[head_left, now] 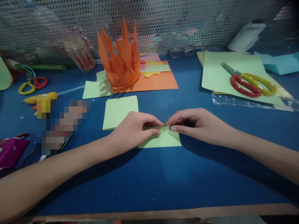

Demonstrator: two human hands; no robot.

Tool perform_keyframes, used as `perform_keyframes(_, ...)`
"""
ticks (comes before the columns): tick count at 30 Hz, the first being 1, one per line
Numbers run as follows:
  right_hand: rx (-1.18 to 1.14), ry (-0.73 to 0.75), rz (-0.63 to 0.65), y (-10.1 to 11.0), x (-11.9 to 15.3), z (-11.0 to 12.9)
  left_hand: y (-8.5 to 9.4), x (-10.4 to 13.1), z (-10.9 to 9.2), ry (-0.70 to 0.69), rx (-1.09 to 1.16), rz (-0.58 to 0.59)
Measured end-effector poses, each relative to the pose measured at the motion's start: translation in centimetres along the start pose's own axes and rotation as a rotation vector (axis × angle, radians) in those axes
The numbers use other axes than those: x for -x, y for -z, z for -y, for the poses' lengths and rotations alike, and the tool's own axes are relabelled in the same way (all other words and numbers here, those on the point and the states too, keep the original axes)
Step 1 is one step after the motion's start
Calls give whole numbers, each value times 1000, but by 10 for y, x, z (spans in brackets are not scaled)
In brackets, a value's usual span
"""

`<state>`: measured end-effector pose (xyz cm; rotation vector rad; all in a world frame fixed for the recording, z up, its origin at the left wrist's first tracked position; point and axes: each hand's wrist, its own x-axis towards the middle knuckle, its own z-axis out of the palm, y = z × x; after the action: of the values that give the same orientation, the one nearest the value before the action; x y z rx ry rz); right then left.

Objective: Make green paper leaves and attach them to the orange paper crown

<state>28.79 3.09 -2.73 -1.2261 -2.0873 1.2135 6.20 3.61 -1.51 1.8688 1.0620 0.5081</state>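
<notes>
A light green sheet of paper [161,141] lies on the blue table in front of me, folded along its far edge. My left hand [134,130] grips the left part of that edge, thumb on the near face and fingers behind. From the other side, my right hand [198,124] pinches the same edge, and the fingertips of both hands almost meet at its middle. Just behind my left hand rests a stack of light green paper squares [120,112]. Farther back stands an orange folded-paper flower [123,65] with tall pointed petals.
Red-and-yellow scissors [252,84] lie on light green sheets [215,71] at the right. Another pair of scissors [34,85], a yellow glue gun [42,98] and a purple object [14,151] are at the left. A jar [80,53] and glasses [181,51] sit by the mesh wall.
</notes>
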Motion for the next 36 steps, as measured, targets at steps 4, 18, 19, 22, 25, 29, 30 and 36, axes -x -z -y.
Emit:
perform_keyframes(4,-14,-10,-52,-5,0,2,-3,1,-2,35,65,-16)
perform_keyframes(18,-75,-84,-70,-7,1,6,-4,2,-6,37,-37,-89)
perform_keyframes(19,-72,-86,-66,-7,1,6,-5,2,-7,27,-56,-87)
perform_keyframes(22,-58,-102,-60,-7,2,6,-4,3,-7,9,-77,-83)
perform_keyframes(25,-58,-118,-54,-4,3,6,-2,2,-8,7,-74,-92)
perform_keyframes(29,-95,-133,-21,7,3,5,4,0,-9,10,-88,-142)
perform_keyframes(30,-100,-145,-7,11,3,5,5,-1,-9,14,-92,-152)
perform_keyframes(36,73,-229,61,33,8,-4,12,-2,-10,78,-85,-112)
